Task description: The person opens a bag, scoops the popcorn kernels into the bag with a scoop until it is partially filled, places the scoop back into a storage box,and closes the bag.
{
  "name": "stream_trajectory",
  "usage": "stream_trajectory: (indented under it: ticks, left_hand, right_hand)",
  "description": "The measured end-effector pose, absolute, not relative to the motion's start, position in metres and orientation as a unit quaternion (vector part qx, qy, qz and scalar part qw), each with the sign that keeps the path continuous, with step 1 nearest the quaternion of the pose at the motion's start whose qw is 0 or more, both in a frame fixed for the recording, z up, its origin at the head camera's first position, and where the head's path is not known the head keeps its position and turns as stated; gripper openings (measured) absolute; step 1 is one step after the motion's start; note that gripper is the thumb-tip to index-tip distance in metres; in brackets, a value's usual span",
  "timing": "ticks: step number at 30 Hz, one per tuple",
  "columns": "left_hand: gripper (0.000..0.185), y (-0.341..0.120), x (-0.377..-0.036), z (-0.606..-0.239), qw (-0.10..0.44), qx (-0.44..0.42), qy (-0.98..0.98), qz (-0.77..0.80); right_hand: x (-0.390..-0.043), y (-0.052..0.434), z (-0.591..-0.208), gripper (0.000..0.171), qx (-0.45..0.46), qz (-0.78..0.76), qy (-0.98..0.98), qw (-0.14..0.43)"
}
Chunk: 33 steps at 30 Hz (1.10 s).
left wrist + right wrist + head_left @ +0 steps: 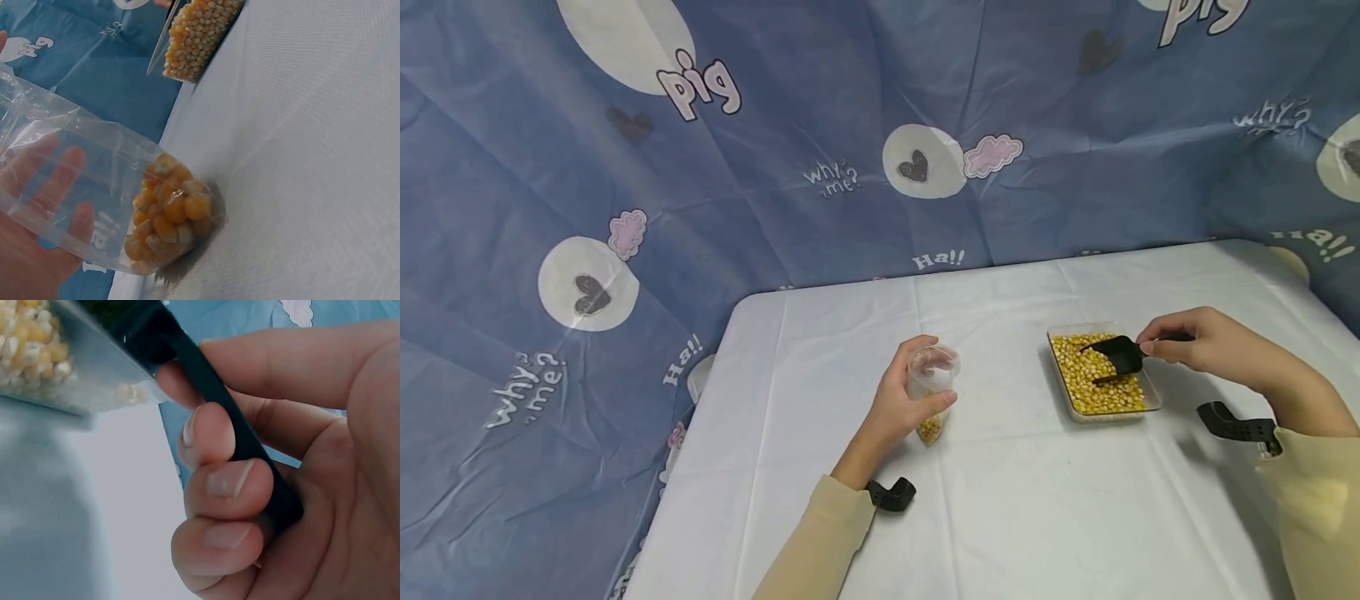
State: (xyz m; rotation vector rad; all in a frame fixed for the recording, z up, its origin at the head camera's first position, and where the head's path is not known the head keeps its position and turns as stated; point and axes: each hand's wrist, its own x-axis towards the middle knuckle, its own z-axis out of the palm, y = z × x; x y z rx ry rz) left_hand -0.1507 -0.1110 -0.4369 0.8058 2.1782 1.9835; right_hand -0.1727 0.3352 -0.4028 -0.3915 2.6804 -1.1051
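My left hand (897,402) holds a clear plastic bag (934,373) near its mouth, thumb on one side and fingers on the other. The mouth is spread in a round opening. Yellow corn kernels (167,215) fill the bag's bottom corner, close over the white tablecloth in the left wrist view. Over on the right, my right hand (1210,342) grips the handle of a black scoop (1124,355), fingers curled round it. The scoop's blade lies among the corn (1078,379) in a clear rectangular container (1116,417), partly sunk in the kernels.
A white cloth (1015,508) covers the table, with its far edge against a blue printed curtain (820,100). Bare cloth lies between the bag and the container. Each wrist carries a black camera mount (892,495).
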Motion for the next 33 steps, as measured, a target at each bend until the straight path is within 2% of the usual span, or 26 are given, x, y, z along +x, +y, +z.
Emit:
stream_trajectory:
  ticks: [5,11,22,33]
  left_hand:
    - [0.072,-0.113,-0.156,-0.449,0.031,0.271,0.717,0.641]
    - [0.071,-0.112,-0.156,-0.449,0.026,0.278,0.715,0.642]
    - [0.068,-0.110,-0.142,-0.421,0.037,0.280,0.699,0.656]
    - [0.068,-0.109,-0.141,-0.421,0.033,0.278,0.698,0.659]
  right_hand:
    - [-0.173,0.338,-0.407,0.020,-0.117,-0.415,0.894,0.120]
    - [-0.173,0.342,-0.409,0.022,-0.113,-0.432,0.888,0.105]
    - [-0.173,0.341,-0.405,0.025,-0.091,-0.444,0.887,0.090]
    - [-0.172,0.341,-0.405,0.026,-0.079,-0.460,0.881,0.075]
